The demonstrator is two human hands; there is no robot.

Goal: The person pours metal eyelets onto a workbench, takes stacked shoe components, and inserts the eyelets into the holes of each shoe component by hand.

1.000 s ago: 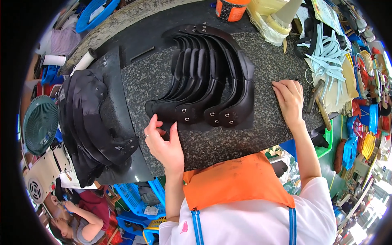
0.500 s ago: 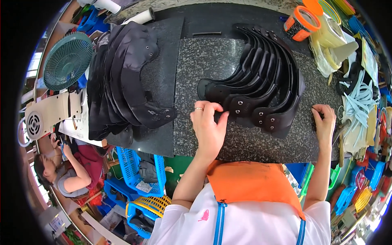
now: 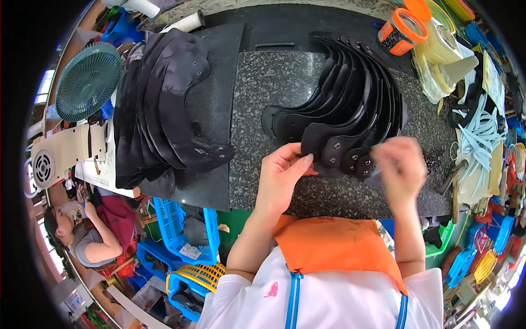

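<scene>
Black piece [image 3: 319, 140] in left fingers [image 3: 301, 165]

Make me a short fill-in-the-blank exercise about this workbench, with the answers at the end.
1. The left hand pinches the edge of a curved piece coloured ____.
2. The blurred hand is the person's ____ one.
3. The open jar has a rim coloured ____.
4. The thin strips heaped on the right are light ____.

Missing words: black; right; orange; blue.
</scene>
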